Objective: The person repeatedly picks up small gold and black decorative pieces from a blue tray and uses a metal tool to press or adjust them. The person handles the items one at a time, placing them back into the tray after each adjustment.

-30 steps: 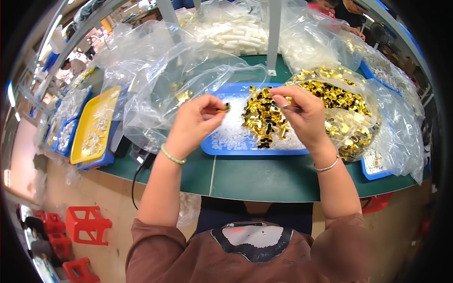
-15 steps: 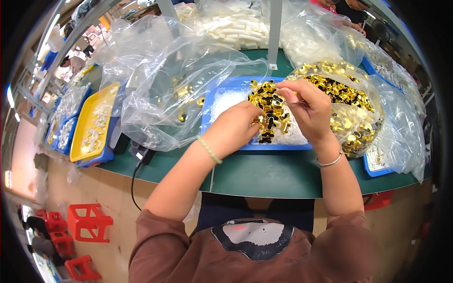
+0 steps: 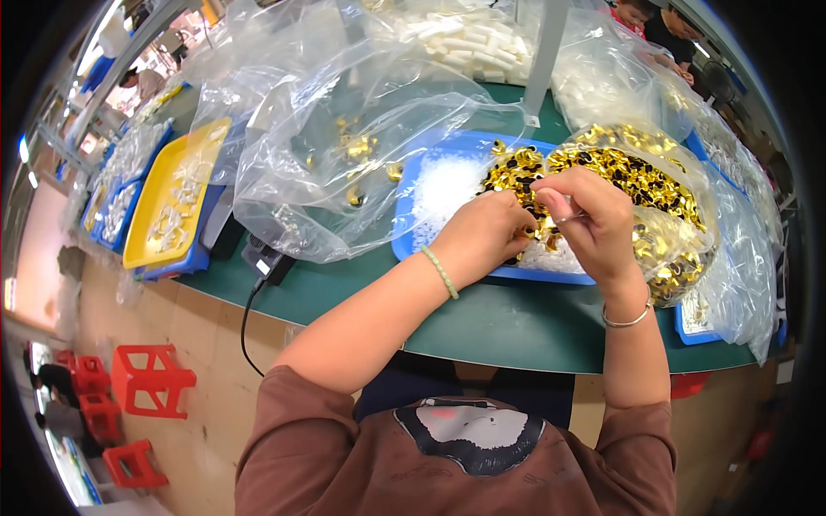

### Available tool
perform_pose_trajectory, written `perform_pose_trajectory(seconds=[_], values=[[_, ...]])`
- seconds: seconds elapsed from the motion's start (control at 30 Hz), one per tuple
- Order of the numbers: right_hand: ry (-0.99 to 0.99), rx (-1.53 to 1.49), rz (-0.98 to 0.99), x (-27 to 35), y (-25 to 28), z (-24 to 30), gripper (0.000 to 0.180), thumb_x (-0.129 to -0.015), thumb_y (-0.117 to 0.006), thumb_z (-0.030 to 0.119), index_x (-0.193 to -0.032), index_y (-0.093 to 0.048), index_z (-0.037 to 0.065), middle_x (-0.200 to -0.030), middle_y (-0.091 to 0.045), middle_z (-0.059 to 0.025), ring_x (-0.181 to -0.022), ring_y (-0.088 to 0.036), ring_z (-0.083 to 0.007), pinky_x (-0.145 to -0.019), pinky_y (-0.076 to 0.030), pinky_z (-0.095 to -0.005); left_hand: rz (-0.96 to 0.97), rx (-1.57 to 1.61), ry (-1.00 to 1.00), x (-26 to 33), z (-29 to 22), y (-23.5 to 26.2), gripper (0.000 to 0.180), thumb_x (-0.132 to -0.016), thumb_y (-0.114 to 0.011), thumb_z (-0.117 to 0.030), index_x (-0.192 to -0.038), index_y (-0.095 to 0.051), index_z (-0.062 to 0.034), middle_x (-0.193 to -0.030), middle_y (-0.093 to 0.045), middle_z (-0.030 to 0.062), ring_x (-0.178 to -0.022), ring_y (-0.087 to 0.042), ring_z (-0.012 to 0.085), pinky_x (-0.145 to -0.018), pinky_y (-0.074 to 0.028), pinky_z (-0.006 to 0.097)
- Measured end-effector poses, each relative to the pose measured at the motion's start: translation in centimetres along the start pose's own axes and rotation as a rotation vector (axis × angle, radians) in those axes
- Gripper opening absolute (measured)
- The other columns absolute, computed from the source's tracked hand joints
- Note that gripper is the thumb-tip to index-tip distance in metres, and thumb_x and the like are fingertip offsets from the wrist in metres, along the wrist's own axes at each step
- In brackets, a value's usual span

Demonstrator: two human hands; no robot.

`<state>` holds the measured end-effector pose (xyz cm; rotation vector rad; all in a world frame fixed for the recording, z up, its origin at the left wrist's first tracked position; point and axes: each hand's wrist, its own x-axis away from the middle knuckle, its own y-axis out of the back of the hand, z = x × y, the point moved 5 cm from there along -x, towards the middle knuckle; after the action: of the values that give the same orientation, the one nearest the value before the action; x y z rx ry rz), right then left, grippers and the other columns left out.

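A blue tray on the green table holds small white pieces at its left and a heap of shiny gold and black parts toward its right. My left hand is over the tray's front, fingers curled together at the edge of the heap; what they hold is hidden. Just right of it, my right hand is raised with thumb and forefinger pinched. Anything in that pinch is too small to name. The fingertips of both hands are close to each other.
A clear bag full of gold parts stands right of the tray. Loose clear plastic with a few gold parts lies left. A yellow tray, a black boxy device with a cable, a metal post and white cylinders surround the area.
The view has shifted, so the table things appear farther right. My left hand has come closer to my right hand, its fingers now more curled. My right hand keeps its pinch.
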<state>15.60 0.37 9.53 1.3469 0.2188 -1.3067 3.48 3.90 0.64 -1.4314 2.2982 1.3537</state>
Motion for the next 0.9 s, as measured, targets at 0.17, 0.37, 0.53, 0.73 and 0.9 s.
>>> perform_pose_trajectory(seconds=[0.17, 0.37, 0.53, 0.73, 0.9], values=[[-0.053, 0.213, 0.447, 0.6, -1.1, 0.7, 0.011, -0.075, -0.071, 0.011, -0.081, -0.065, 0.004, -0.073, -0.062, -0.0125, -0.066, -0.061, -0.0303, -0.060, -0.048, -0.0380, -0.012, 0.066, 0.010, -0.6, -0.6, 1.2, 0.015, -0.079, -0.071, -0.008, -0.092, -0.066, -0.0020, -0.085, -0.066, 0.0112, -0.081, -0.064, 0.0278, -0.071, -0.051, 0.036], [-0.216, 0.380, 0.706, 4.2, -1.5, -0.4, 0.012, -0.072, -0.071, 0.011, -0.080, -0.066, 0.004, -0.078, -0.062, -0.0140, -0.076, -0.062, -0.0335, -0.068, -0.049, -0.0427, -0.136, 0.497, 0.302, -0.5, 1.3, 2.3, 0.022, -0.082, -0.070, -0.011, -0.100, -0.066, 0.0002, -0.084, -0.069, 0.0077, -0.074, -0.064, 0.0108, -0.064, -0.051, 0.026], [-0.213, 0.309, 0.704, 4.5, -1.7, -1.6, 0.011, -0.073, -0.070, 0.009, -0.081, -0.065, 0.003, -0.081, -0.061, -0.0137, -0.076, -0.061, -0.0345, -0.068, -0.048, -0.0431, -0.170, 0.705, 0.309, -0.5, 1.5, 1.8, 0.024, -0.085, -0.068, -0.011, -0.107, -0.067, -0.0009, -0.083, -0.068, 0.0043, -0.073, -0.061, 0.0073, -0.064, -0.049, 0.023], [-0.237, 0.156, 0.531, 4.8, -1.2, -1.4, 0.013, -0.073, -0.070, 0.005, -0.085, -0.066, 0.003, -0.082, -0.062, -0.0124, -0.076, -0.061, -0.0338, -0.067, -0.048, -0.0406, -0.109, 0.835, 0.393, -0.2, 1.5, 1.4, 0.031, -0.093, -0.061, -0.014, -0.120, -0.061, 0.0000, -0.098, -0.068, 0.0073, -0.089, -0.064, 0.0115, -0.081, -0.052, 0.024], [-0.299, 0.105, 0.402, 4.4, -0.2, -1.9, 0.015, -0.071, -0.071, 0.001, -0.085, -0.065, 0.003, -0.081, -0.063, -0.0118, -0.075, -0.062, -0.0311, -0.065, -0.048, -0.0373, -0.069, 0.935, 0.476, -0.3, 1.7, 1.0, 0.039, -0.096, -0.057, -0.016, -0.127, -0.053, 0.0062, -0.115, -0.064, 0.0114, -0.103, -0.063, 0.0167, -0.092, -0.049, 0.027]])
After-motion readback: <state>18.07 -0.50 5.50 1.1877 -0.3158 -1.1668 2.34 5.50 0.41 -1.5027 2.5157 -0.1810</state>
